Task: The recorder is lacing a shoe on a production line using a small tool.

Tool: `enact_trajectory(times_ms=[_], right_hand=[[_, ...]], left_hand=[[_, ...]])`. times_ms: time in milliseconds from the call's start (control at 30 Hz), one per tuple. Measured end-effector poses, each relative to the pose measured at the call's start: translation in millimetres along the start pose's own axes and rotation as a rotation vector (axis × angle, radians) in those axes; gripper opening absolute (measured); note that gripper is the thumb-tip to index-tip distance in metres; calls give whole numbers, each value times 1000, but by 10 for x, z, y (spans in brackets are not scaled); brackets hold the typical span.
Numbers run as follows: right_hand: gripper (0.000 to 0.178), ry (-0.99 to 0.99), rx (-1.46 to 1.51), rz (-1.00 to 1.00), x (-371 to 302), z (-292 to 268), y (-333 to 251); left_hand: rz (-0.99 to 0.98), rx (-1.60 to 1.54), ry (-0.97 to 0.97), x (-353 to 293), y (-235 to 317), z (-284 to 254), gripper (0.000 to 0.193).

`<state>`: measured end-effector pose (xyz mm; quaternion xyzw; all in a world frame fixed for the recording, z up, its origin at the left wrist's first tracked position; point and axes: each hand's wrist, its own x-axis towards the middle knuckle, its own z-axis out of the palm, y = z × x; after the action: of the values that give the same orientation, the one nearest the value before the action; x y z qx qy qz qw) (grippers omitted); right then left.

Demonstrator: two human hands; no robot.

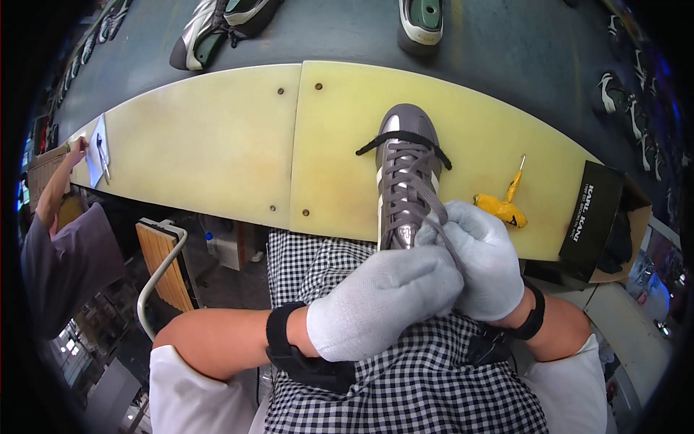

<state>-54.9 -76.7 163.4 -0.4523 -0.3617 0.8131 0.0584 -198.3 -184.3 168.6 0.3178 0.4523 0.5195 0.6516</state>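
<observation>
A grey and silver sneaker (405, 188) lies on the yellow board in front of me, its toe pointing away. Grey shoelaces (408, 177) run through its eyelets, and a loose black cord (405, 137) crosses over the toe end. My right hand (483, 260), in a white knit glove, is closed on a stretch of lace that comes off the shoe's right side. Beside it my left hand (390, 298), gloved too, has its fingers closed where that lace runs down between both hands. The shoe's heel is hidden behind my hands.
Right of the shoe lies a yellow-wrapped hook tool (504, 206) with a metal tip. A black shoebox (594, 217) stands at the board's right end. Beyond the yellow board (217, 137), more shoes (421, 25) rest on a dark belt. Far left, a person's hand (77, 150) touches a clipboard (97, 152).
</observation>
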Motion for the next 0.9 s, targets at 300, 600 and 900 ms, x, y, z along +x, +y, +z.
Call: enact_trajectory(times_ms=[300,600,900], right_hand=[[28,-255,-786,-107,131,84,-393],[27,-25,-761,-434,144,-141,-92],[25,-52,-581,-399,18,-243,-74]], left_hand=[[52,230,39,511,283,-361,28],[-280,114,27,152,-55,-271,32],[4,1111,49,514,-108,-347,23]])
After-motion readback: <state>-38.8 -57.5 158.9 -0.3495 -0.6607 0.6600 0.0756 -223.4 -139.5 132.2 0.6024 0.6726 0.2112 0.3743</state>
